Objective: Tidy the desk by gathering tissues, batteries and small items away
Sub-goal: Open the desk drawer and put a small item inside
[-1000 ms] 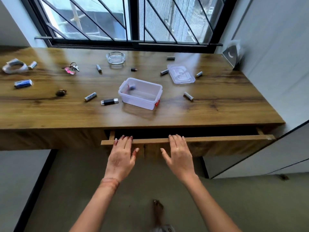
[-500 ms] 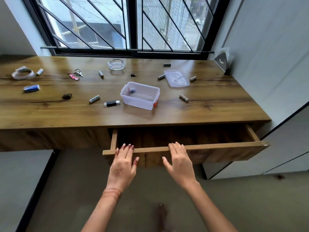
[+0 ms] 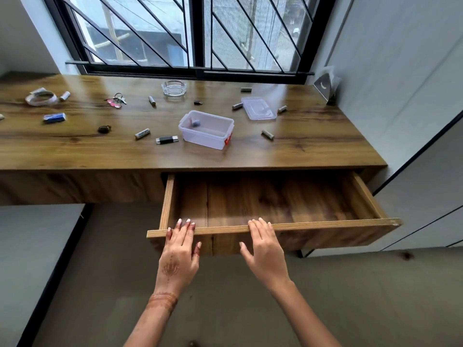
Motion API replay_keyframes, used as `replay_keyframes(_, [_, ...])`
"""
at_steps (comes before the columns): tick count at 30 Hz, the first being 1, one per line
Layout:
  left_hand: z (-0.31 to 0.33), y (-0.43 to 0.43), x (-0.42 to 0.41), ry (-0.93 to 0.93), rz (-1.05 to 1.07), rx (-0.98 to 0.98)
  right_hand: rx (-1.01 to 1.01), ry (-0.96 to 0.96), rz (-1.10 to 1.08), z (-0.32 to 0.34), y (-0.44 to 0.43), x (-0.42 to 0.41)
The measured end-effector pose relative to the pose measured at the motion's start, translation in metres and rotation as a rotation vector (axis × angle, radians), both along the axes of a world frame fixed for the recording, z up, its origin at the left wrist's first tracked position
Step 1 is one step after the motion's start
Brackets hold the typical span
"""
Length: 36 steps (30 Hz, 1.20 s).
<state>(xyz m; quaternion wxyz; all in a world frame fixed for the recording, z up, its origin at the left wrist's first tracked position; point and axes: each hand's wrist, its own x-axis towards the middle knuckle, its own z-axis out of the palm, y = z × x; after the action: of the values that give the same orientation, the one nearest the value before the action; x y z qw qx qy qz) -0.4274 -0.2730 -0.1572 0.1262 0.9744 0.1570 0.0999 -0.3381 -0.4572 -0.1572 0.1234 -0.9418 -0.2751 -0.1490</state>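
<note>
Drawer (image 3: 275, 204) open below desk (image 3: 75, 151); L hand (image 3: 179, 254) & R hand (image 3: 265, 249) laid flat-fingered on front edge, gripping nothing. Barely begun, prob.: batteries (image 3: 142, 134), keys (image 3: 116, 100), blue packet (image 3: 54, 117) etc. loose on desk, one small item (image 3: 196, 123) in clear box (image 3: 203, 140).

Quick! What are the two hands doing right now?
Left hand: open, resting on the top edge of the drawer front.
Right hand: open, resting on the same edge.

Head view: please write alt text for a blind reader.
The left hand and right hand rest on the front edge of an open wooden drawer under the desk. Batteries, keys, a clear plastic box and lid lie on top.
</note>
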Motion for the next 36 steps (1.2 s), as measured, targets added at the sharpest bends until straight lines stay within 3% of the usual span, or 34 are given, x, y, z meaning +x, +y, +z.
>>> replay_keyframes(13, [0.007,-0.020,-0.041,0.056,-0.022,-0.056,-0.071,0.065,0.029,0.002,-0.021,-0.041])
replay_keyframes(18, [0.011,-0.022,-0.040,-0.041,-0.003,-0.033,-0.084,0.124,0.035,0.005,-0.024,-0.041])
replay_keyframes(28, [0.030,-0.002,-0.016,-0.143,0.058,-0.137,0.135,0.204,0.111,0.042,0.004,-0.022])
replay_keyframes(36, [0.067,0.071,0.058,-0.237,0.095,-0.182,0.278,0.194,0.159,0.088,0.097,0.044])
